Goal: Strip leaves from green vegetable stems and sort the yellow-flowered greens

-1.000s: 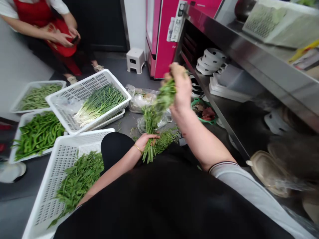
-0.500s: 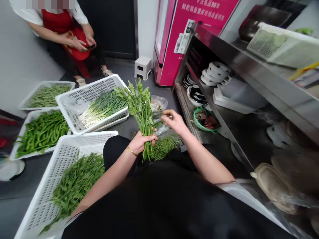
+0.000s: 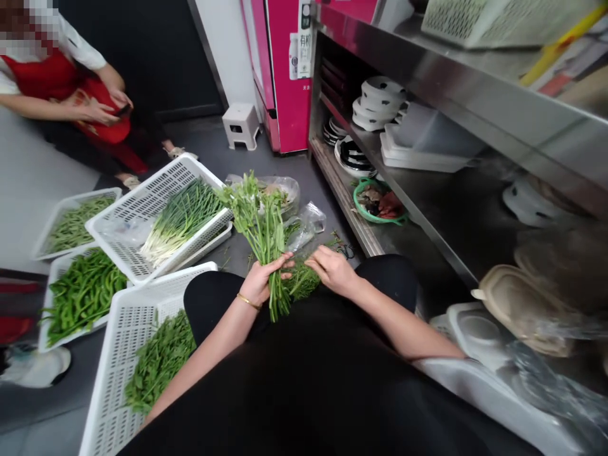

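My left hand (image 3: 263, 278) is wrapped round the stems of a bunch of leafy greens (image 3: 263, 228), leaves pointing up and away, cut ends hanging below the fist. To its right my right hand (image 3: 333, 271) is closed in a pinch, apart from the bunch; what lies between the fingertips, if anything, is too small to name. Beneath and between both hands lies a heap of thin green trimmings (image 3: 304, 278). Beside my left forearm stands a white slotted basket (image 3: 116, 354) with loose leafy greens (image 3: 159, 364) in it.
Left of me are baskets of spring onions (image 3: 183, 218), green peppers (image 3: 85, 294) and green beans (image 3: 78, 221). Plastic bags (image 3: 308, 225) lie ahead. A steel shelf (image 3: 427, 228) with dishes runs along the right. A person in a red apron (image 3: 102, 114) and a stool (image 3: 240, 126) are farther back.
My view has turned to the right. My right hand has come down from beside the bunch to over the trimmings, its fingers drawn closer together. The left hand keeps its hold on the greens.
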Tool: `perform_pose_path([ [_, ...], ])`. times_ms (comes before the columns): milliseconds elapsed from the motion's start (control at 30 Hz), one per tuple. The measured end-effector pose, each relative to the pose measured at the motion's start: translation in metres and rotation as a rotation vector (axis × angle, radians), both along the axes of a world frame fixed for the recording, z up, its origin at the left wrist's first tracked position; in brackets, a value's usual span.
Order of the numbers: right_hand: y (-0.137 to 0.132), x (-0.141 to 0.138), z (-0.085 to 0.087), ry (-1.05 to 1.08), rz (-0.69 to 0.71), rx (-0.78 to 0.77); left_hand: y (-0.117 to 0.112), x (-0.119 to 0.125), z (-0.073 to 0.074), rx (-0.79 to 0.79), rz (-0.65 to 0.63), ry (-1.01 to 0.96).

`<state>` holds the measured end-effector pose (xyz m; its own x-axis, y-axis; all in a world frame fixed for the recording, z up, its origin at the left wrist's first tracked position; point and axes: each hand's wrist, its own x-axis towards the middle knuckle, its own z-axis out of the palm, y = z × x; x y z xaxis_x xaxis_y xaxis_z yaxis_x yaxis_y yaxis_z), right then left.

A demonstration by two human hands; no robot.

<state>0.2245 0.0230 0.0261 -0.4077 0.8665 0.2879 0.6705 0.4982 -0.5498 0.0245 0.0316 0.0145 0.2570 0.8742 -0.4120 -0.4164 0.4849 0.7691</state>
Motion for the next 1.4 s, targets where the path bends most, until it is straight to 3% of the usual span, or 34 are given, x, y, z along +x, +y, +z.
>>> perform_pose_path([
  [67,-0.004,0.023,-0.013,0.02,-0.009,-0.113,0.002,-0.007,0.004,0.016,-0.031,0.018],
  [167,-0.002,0.045,-0.026,-0.147,0.034,-0.208,0.004,-0.016,0.009,0.001,-0.118,0.075],
  [233,0.005,0.049,-0.018,-0.205,-0.004,-0.067,0.004,-0.018,0.01,0.0,-0.162,0.138],
  [300,0.015,0.045,0.002,-0.158,-0.077,0.205,0.004,-0.016,0.012,0.021,-0.204,0.193],
  [400,0.037,0.034,0.038,-0.142,0.023,0.566,0.001,-0.011,0.018,0.056,-0.295,0.211],
  [467,0.049,0.029,0.051,-0.196,0.154,0.677,-0.001,-0.01,0.023,0.052,-0.328,0.19],
  [533,0.054,0.029,0.052,-0.225,0.211,0.671,-0.003,-0.012,0.026,0.017,-0.304,0.179],
  [667,0.044,0.036,0.034,-0.152,0.214,0.34,-0.003,-0.024,0.021,-0.062,-0.138,0.189],
  [767,0.034,0.042,0.025,0.073,0.238,-0.116,-0.004,-0.03,0.016,-0.077,-0.073,0.161],
  [833,0.031,0.047,0.027,0.258,0.248,-0.432,-0.005,-0.032,0.015,-0.074,-0.069,0.154],
  [900,0.033,0.051,0.032,0.383,0.248,-0.648,-0.005,-0.032,0.017,-0.057,-0.083,0.168],
  [1067,0.038,0.059,0.043,0.287,0.259,-0.724,-0.009,-0.028,0.024,0.057,-0.128,0.244],
  [1233,0.039,0.056,0.038,0.17,0.269,-0.713,-0.015,-0.027,0.03,0.079,-0.169,0.26],
  [1400,0.039,0.051,0.025,0.384,0.326,-0.935,-0.02,-0.035,0.033,0.082,-0.219,0.238],
])
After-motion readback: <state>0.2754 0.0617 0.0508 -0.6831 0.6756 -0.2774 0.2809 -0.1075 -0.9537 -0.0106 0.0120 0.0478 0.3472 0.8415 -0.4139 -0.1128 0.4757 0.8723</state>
